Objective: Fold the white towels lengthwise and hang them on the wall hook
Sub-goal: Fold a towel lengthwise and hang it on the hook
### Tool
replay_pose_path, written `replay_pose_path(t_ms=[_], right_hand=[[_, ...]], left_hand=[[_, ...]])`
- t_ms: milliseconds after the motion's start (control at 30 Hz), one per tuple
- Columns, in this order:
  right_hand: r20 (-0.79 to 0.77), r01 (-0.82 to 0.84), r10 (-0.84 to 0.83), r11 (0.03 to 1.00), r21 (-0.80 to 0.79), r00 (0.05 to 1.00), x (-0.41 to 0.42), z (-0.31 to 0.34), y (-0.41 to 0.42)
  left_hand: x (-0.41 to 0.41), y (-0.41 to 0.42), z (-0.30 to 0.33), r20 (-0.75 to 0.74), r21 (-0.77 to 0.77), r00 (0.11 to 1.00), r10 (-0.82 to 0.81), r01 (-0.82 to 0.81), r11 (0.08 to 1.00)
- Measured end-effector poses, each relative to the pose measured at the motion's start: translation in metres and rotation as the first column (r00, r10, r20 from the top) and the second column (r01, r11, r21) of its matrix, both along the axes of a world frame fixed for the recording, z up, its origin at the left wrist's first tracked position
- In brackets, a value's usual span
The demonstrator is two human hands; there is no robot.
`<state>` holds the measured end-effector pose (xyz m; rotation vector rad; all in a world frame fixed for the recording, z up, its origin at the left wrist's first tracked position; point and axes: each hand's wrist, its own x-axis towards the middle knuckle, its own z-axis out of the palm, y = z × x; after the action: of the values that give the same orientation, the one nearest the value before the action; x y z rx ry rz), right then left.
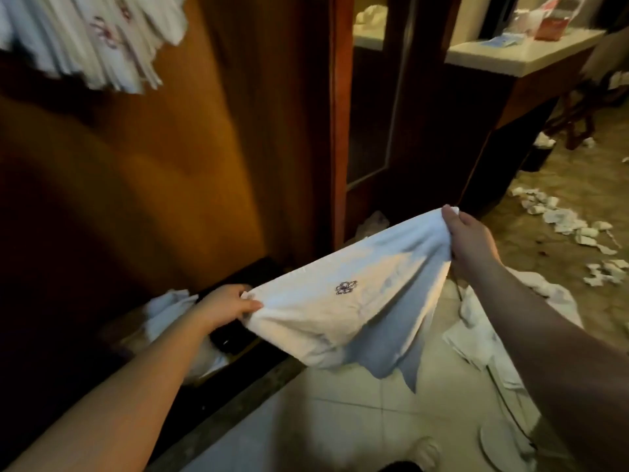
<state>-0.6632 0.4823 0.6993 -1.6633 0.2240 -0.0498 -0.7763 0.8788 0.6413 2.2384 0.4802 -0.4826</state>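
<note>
A white towel [343,301] with a small purple embroidered mark is stretched in the air between my two hands, its lower edge sagging in loose points. My left hand [228,304] pinches the towel's near left corner. My right hand [471,238] grips the far right corner, held higher. Several white towels [92,39] with the same mark hang folded at the top left against the wooden wall; the hook itself is hidden.
More white cloth [483,335] lies crumpled on the tiled floor at the right, and another piece [166,308] behind my left wrist. Scraps of paper [565,223] litter the floor. A wooden cabinet [371,114] and a counter [517,59] stand ahead.
</note>
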Motion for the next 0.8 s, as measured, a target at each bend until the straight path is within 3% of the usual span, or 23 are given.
replay_pose_path(t_ms=[100,167,233,333,433,500,700,800], right_hand=[[-0.027,0.029,-0.027,0.999,0.045,0.999,-0.033,-0.011,0.031],[-0.040,0.025,-0.022,0.997,0.079,0.999,-0.052,-0.014,0.050],[-0.053,0.021,-0.016,0.996,0.089,0.998,-0.070,-0.012,0.070],[-0.085,0.035,-0.026,0.994,0.106,0.996,-0.086,-0.013,0.095],[-0.165,0.018,0.003,0.992,0.121,0.986,-0.105,-0.006,0.125],[-0.262,0.014,0.025,0.989,0.148,0.965,-0.124,0.000,0.146],[-0.376,-0.035,0.205,0.910,0.413,0.904,-0.171,-0.008,0.196],[-0.368,-0.030,0.258,0.851,0.524,0.893,-0.208,0.002,0.227]], left_hand=[[-0.053,0.042,0.008,0.065,-0.145,0.984,0.169,-0.158,0.977],[-0.087,0.068,0.013,0.074,-0.283,0.941,0.330,-0.297,0.912],[-0.116,0.088,0.016,0.061,-0.480,0.877,0.476,-0.392,0.785],[-0.143,0.106,0.021,0.048,-0.717,0.782,0.622,-0.406,0.566],[-0.162,0.108,0.037,-0.050,-0.847,0.657,0.752,-0.427,0.317],[-0.175,0.109,0.044,-0.105,-0.875,0.591,0.800,-0.438,0.209],[-0.209,0.090,0.064,-0.132,-0.911,0.505,0.853,-0.401,0.096],[-0.223,0.072,0.075,-0.074,-0.923,0.495,0.866,-0.363,0.129]])
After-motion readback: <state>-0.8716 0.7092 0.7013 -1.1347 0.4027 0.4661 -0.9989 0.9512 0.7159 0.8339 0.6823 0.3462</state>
